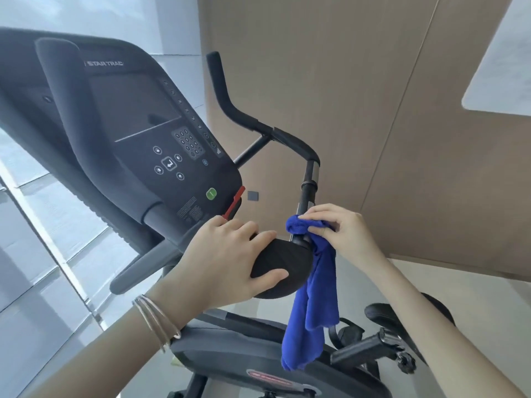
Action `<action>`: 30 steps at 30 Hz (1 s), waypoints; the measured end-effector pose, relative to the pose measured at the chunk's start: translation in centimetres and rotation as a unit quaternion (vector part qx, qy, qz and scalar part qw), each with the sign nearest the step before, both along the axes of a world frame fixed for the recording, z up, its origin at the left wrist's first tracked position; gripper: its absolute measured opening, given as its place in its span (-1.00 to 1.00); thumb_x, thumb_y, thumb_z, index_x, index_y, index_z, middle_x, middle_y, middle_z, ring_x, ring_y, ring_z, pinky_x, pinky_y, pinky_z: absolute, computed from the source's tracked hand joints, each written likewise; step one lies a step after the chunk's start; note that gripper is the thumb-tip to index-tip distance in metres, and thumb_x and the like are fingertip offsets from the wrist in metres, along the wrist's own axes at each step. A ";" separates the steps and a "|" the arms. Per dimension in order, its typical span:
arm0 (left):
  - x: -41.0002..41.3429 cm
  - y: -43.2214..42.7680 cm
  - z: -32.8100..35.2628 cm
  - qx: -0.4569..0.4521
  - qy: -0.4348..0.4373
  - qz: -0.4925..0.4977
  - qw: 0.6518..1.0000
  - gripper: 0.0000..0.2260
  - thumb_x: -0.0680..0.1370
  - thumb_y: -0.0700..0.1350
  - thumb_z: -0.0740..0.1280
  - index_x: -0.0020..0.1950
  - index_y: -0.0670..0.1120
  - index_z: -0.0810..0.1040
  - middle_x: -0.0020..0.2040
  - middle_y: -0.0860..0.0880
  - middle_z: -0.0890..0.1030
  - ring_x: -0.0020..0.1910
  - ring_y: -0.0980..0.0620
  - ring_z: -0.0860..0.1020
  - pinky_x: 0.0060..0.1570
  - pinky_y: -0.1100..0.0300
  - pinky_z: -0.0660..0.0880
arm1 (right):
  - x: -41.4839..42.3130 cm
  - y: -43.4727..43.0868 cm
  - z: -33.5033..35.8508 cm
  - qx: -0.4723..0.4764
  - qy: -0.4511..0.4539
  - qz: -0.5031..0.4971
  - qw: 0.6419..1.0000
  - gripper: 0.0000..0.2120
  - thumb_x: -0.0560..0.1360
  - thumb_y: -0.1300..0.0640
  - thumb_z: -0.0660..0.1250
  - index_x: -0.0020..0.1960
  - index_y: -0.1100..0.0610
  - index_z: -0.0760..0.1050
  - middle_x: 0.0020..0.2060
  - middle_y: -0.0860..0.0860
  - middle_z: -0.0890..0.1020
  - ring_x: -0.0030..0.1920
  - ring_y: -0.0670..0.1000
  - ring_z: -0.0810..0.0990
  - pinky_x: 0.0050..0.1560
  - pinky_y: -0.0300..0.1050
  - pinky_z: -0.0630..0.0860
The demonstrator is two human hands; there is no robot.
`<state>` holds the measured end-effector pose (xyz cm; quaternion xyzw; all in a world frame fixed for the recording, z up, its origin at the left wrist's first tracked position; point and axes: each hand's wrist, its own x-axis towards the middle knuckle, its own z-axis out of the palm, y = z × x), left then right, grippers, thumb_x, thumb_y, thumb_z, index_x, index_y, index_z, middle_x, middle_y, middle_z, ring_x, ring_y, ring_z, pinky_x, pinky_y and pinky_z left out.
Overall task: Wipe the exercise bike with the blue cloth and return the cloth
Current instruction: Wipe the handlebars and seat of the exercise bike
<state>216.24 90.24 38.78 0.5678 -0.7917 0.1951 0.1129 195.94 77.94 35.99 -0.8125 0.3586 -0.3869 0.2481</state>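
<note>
At the centre of the frame, the right hand (342, 231) pinches the blue cloth (313, 311) against the upright black post (307, 193) of the exercise bike (230, 354). The cloth's top is bunched around the post and the rest hangs down toward the lower middle. Just to the left, the left hand (230, 254) grips a rounded black pad (287, 271), fingers over its top and thumb on its near side. Thin bracelets (156, 320) circle that wrist. The console (138, 116), marked STAR TRAC, fills the upper left, the handlebar (258, 122) curves to its right, and a pedal (365, 349) sits at lower right.
</note>
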 end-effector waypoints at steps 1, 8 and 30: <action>0.0 0.0 0.1 0.001 0.004 0.000 1.000 -0.40 0.47 0.35 -0.05 0.20 0.05 0.56 -0.13 0.06 0.64 -0.22 -0.02 0.58 -0.17 0.10 0.48 | 0.1 -0.5 0.3 -0.006 0.014 -0.001 1.000 -0.73 0.43 0.42 0.34 0.01 0.14 0.65 -0.05 -0.07 0.62 0.02 -0.06 0.58 0.05 -0.32 0.48; 1.5 -0.3 0.9 0.024 0.025 -0.016 0.999 -0.41 0.47 0.35 -0.12 0.21 0.13 0.53 -0.14 0.09 0.62 -0.17 0.01 0.58 -0.14 0.10 0.48 | 1.3 -4.6 1.7 0.000 0.065 -0.042 0.997 -0.78 0.43 0.34 0.38 0.04 0.17 0.64 -0.04 0.01 0.63 0.00 -0.02 0.57 -0.03 -0.50 0.39; 8.6 -3.4 1.7 0.007 -0.013 -0.141 0.990 -0.23 0.38 0.37 -0.38 -0.17 0.02 0.54 -0.27 0.07 0.55 -0.22 0.02 0.52 -0.15 0.11 0.45 | 3.0 0.6 4.2 -0.102 0.347 0.038 0.931 -0.74 0.50 0.34 0.23 -0.05 0.09 0.64 -0.02 -0.05 0.60 -0.07 -0.06 0.46 0.04 -0.25 0.39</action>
